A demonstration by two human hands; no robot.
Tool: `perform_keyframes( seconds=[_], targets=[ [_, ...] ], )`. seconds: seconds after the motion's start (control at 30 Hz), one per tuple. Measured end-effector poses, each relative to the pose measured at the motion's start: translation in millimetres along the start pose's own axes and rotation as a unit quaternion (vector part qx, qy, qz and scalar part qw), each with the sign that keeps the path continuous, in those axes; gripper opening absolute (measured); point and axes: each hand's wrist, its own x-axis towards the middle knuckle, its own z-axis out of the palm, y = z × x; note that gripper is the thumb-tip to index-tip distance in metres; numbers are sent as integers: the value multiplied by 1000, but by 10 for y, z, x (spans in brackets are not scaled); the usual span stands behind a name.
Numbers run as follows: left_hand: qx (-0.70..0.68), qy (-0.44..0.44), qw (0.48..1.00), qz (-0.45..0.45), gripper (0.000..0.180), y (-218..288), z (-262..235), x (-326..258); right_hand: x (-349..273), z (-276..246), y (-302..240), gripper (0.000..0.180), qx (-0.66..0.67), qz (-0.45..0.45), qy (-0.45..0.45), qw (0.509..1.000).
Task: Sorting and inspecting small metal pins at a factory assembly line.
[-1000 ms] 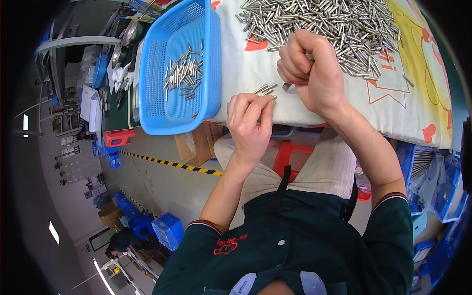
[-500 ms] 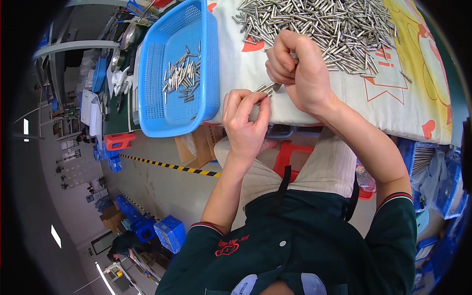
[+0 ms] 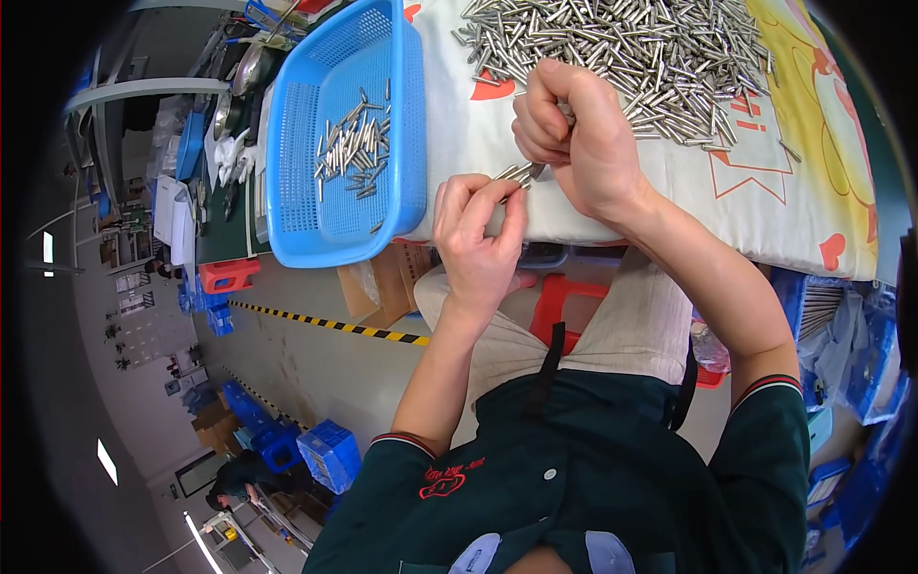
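Observation:
My left hand point(image 3: 475, 234) is at the near edge of the cloth-covered table, thumb and fingers pinched on a small metal pin. A few more metal pins point(image 3: 513, 174) show beside its fingertips. My right hand point(image 3: 595, 143) is curled into a fist just to the right. From under it pokes the dark, flat tip of a tool point(image 3: 537, 171), close to those pins; the rest of the tool is hidden by the fingers. Beyond my right hand spreads a large heap of silvery metal pins point(image 3: 660, 57).
At the left a blue plastic basket point(image 3: 409, 124) holds a loose pile of similar pins point(image 3: 356, 148). A patterned cloth point(image 3: 574, 222) covers the table. Below it are a red stool point(image 3: 552, 304) and a cardboard box point(image 3: 390, 287). A person point(image 3: 239, 475) is far off at lower left.
My right hand has shifted very slightly to the left. My left hand stays in place with its fingers pinched.

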Motion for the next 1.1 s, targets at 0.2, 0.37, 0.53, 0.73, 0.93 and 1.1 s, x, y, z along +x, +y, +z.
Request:
perform_keyframes(
  seconds=[0.2, 0.37, 0.53, 0.73, 0.93, 1.1],
  targets=[
    [-8, -2, 1000, -1, 12, -5, 19, 8, 11, -23, 18, 35, 6, 3, 1, 1000],
    [-12, -6, 1000, 0, 12, -30, 3, -11, -16, 27, 103, 37, -72, -12, -13, 997],
    [-14, -8, 1000, -1, 12, 10, 23, 43, 0, -28, 11, 37, -52, -21, -1, 998],
    [49, -57, 997, 27, 26, 163, -67, 79, -203, -110, -536, 48, -278, -308, -61, 908],
    [96, -172, 978, 73, 37, 192, -253, 235, -132, -547, -1357, 17, -670, -253, 119, 687],
    [134, -198, 960, 145, 30, 151, -213, 343, 186, -1816, -1776, 19, -857, -140, 245, 431]
  ],
)
